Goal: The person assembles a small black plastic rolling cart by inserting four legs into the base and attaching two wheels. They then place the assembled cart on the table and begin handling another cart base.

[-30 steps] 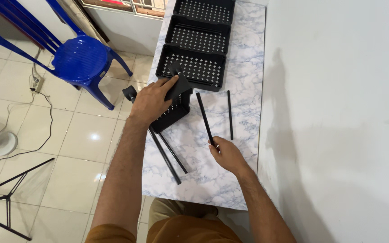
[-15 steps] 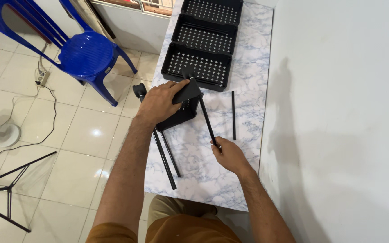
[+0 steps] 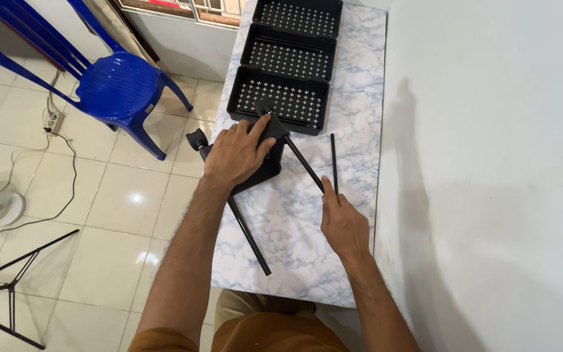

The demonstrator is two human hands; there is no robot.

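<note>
Left hand (image 3: 239, 153) lies palm-down over a black perforated basket (image 3: 262, 166), fingers spread and curled around its top corner, pinning it on the marble-pattern tabletop (image 3: 360, 85). The basket is tipped on its side, partly overhanging the tabletop's left edge; a small black caster wheel (image 3: 197, 139) sticks out just left of the basket, past the edge.

Right hand (image 3: 341, 225) is closed around the near end of a thin black rod (image 3: 304, 163). The rod runs diagonally up-left from that hand to the basket's upper corner, where its far end meets the basket right beside the left hand's fingertips. Can't tell whether it's seated in a socket there.

A second black rod (image 3: 334, 163) lies loose on the tabletop just right of the basket, roughly parallel to the tabletop's long edge, clear of both hands. A third black rod (image 3: 249, 234) lies below the basket, running from under it down towards the near edge of the tabletop.

Three more black perforated trays (image 3: 289, 58) sit in a row beyond the basket, nearest one just touching distance from it.

Blue plastic chair (image 3: 115, 85) stands on the tiled floor well left of the basket. White wall (image 3: 490, 163) runs to the right of the basket, along the tabletop.
</note>
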